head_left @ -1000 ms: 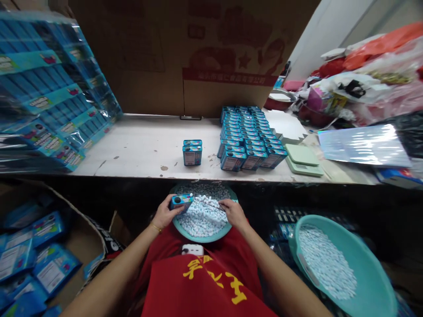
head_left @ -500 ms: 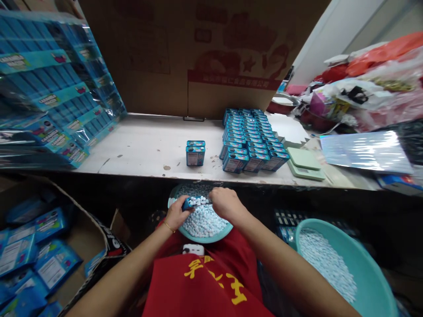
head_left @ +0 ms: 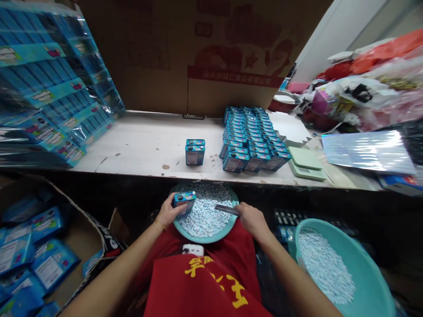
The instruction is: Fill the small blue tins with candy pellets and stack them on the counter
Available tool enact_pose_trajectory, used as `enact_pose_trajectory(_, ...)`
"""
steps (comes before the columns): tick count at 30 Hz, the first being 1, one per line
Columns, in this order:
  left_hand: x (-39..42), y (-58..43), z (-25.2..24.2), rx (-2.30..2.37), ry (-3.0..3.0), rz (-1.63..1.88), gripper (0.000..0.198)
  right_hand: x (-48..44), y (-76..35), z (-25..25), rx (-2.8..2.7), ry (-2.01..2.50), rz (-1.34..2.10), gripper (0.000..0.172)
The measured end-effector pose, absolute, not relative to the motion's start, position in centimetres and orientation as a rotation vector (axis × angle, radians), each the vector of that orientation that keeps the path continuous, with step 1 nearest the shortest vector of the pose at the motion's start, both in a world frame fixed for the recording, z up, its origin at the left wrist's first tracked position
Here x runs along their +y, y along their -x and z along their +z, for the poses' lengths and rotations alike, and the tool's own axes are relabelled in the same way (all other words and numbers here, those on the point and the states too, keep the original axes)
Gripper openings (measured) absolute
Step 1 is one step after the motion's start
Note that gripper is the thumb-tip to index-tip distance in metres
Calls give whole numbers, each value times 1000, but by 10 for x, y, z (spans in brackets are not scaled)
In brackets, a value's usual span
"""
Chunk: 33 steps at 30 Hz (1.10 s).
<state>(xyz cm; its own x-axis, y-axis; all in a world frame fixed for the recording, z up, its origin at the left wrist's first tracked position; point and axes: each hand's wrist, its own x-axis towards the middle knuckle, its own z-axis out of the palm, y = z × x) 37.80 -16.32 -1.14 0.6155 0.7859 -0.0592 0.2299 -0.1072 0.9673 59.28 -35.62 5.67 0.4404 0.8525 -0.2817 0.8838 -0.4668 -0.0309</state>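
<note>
My left hand (head_left: 168, 213) grips a small blue tin (head_left: 185, 200) over the left part of a teal basin (head_left: 205, 241) on my lap. A white pellet sits at the tin's top right corner. The basin is full of small white and pale blue candy pellets (head_left: 206, 220). In my right hand (head_left: 254, 221), at the basin's right rim, is a narrow metal scoop (head_left: 226, 209) held low over the pellets. Whether the scoop carries any pellets is hard to tell.
Two blue tins (head_left: 194, 155) stand on the white table (head_left: 148, 141), left of a block of tins (head_left: 253, 143). A green scale (head_left: 307, 164) is at right. A second pellet basin (head_left: 370, 273) sits lower right. Wrapped display boxes (head_left: 49, 92) and an open carton (head_left: 89, 240) are at left.
The tin, earlier tilted with pellets heaped at its opening, is now more upright and slightly left. My right hand has moved right and down, away from the tin, and the scoop now shows clearly.
</note>
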Motion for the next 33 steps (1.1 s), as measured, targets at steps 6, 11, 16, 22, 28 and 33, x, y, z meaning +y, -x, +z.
enact_pose_trajectory(6,-178,-397,-28,866,-1183,513,46,-335,-558,-24,1542,-2708,-412,34)
enact_pose_trajectory(11,-187,-406,-27,803,-1101,450,43,-309,-546,-50,1525,-2916,-599,37)
enact_pose_trajectory(16,-184,-387,-12,749,-1056,468,43,-312,-560,-55,1699,-3097,-758,28)
enact_pose_trajectory(22,-165,-366,-4,850,-1421,607,44,-320,-578,-21,1869,-3129,-885,27)
enact_pose_trajectory(28,-167,-376,-5,848,-1830,629,37,-320,-587,40,2003,-2995,-818,29)
enact_pose_trajectory(33,-177,-388,-5,849,-1995,583,35,-303,-573,88,1935,-2697,-641,32)
